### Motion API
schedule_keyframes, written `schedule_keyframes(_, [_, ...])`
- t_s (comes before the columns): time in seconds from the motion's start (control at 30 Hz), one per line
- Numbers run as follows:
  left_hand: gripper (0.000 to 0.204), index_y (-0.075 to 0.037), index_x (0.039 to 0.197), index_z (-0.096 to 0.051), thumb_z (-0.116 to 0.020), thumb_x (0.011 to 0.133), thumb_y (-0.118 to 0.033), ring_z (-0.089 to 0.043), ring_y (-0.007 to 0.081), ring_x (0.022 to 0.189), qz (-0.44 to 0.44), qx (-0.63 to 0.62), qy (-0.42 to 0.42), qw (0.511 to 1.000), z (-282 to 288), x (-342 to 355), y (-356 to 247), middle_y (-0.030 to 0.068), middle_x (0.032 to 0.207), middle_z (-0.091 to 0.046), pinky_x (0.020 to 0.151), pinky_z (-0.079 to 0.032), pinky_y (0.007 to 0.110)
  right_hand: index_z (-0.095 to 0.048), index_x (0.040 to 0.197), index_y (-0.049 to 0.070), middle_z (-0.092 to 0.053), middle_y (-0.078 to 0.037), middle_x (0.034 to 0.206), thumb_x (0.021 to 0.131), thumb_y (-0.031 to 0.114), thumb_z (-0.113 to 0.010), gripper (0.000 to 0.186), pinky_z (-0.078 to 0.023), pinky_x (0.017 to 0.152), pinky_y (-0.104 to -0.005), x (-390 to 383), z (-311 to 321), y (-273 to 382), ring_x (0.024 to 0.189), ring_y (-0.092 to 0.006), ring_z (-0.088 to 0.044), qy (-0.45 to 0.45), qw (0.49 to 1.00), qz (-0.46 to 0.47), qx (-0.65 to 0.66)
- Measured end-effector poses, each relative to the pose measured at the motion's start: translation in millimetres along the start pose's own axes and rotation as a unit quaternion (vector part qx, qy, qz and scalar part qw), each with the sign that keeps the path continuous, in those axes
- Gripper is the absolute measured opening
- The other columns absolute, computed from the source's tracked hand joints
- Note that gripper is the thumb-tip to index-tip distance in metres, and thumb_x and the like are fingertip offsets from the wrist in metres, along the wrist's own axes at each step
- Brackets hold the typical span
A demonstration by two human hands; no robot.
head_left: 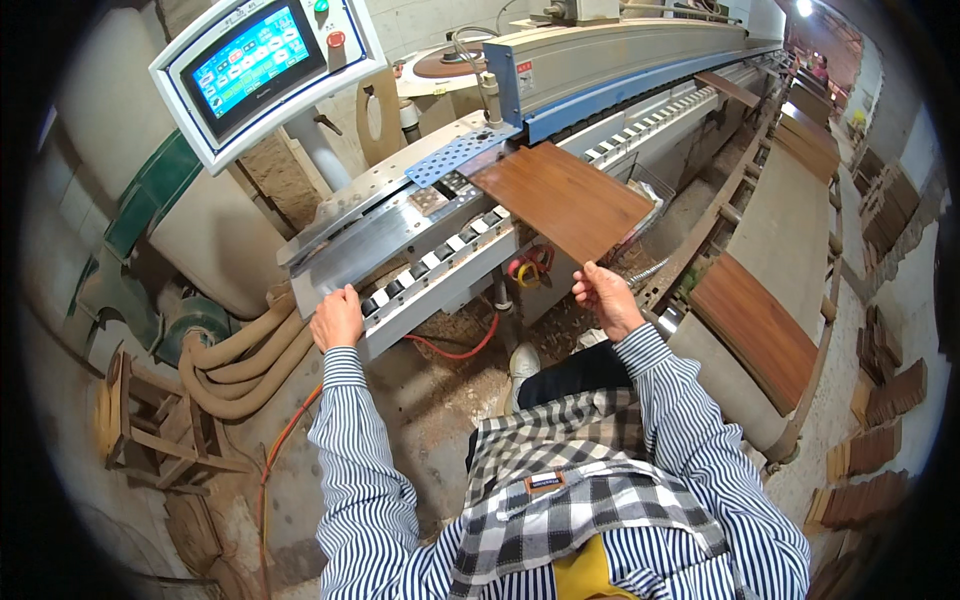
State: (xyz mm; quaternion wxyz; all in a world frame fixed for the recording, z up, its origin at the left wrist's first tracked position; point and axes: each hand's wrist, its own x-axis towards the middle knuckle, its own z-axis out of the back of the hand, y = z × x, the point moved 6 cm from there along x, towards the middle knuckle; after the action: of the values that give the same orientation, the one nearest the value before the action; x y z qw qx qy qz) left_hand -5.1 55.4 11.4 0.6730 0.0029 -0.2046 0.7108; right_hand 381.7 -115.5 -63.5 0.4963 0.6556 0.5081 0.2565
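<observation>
A flat brown wood-grain board [565, 200] lies partly on the machine's feed bed, its far edge at the blue-fronted pressure beam [620, 92]. Its near corner juts out toward me. At that corner is my right hand [607, 298], thumb and fingers closed on the edge. My left hand [337, 318] is curled over the near left end of the roller rail [435, 262], which carries a row of black and white rollers. Beside the rail runs a bare metal bed [375, 245], with a blue perforated plate [450, 158] above its far end.
A control panel with a lit screen [250, 65] stands at the upper left. To the right, a conveyor [775, 235] carries brown boards [755, 325]. More boards [870, 450] are stacked along the right wall. Ribbed hoses [235, 375], a wooden stool [165, 425] and an orange hose [285, 440] occupy the left floor.
</observation>
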Motion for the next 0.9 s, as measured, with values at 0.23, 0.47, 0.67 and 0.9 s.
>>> schedule_keyframes(0.23, [0.043,-0.008,0.09,-0.067,-0.039,0.086,-0.041,-0.059,0.0369,0.086,-0.019,-0.009,0.026,0.999,-16,11,4,0.0186,0.092,-0.063,0.076,-0.046,0.046,-0.052,0.112,0.004,-0.062,-0.003,0.077,0.09,0.035,-0.053,0.038,-0.045,0.057,-0.0213,-13,68,9,0.061,-0.0083,-0.056,-0.073,0.988,0.06,0.122])
schedule_keyframes(0.47, [0.047,-0.003,0.09,-0.065,-0.037,0.089,-0.041,-0.057,0.04,0.083,-0.079,0.034,0.011,0.996,-6,8,1,0.0207,0.089,-0.062,0.07,-0.043,0.05,-0.032,0.135,0.009,-0.06,-0.004,0.073,0.088,0.016,-0.051,0.051,-0.045,0.051,-0.0229,-178,269,-24,0.06,-0.0082,-0.054,-0.461,0.857,0.188,-0.135])
schedule_keyframes(0.67, [0.044,-0.004,0.09,-0.066,-0.039,0.089,-0.04,-0.058,0.0383,0.08,-0.06,0.024,0.022,0.998,-16,13,0,0.0194,0.087,-0.063,0.068,-0.043,0.048,-0.027,0.138,0.008,-0.055,-0.004,0.061,0.089,0.025,-0.053,0.059,-0.041,0.046,-0.0258,-313,374,-13,0.052,-0.0089,-0.049,-0.687,0.701,0.124,-0.143])
schedule_keyframes(0.9, [0.044,-0.004,0.091,-0.066,-0.039,0.089,-0.039,-0.058,0.0383,0.081,-0.076,0.018,0.015,0.997,-20,16,3,0.0194,0.088,-0.063,0.07,-0.044,0.047,-0.044,0.129,0.005,-0.059,-0.003,0.07,0.086,0.026,-0.057,0.05,-0.04,0.048,-0.0247,-309,370,-22,0.053,-0.0079,-0.048,-0.721,0.663,0.163,-0.121])
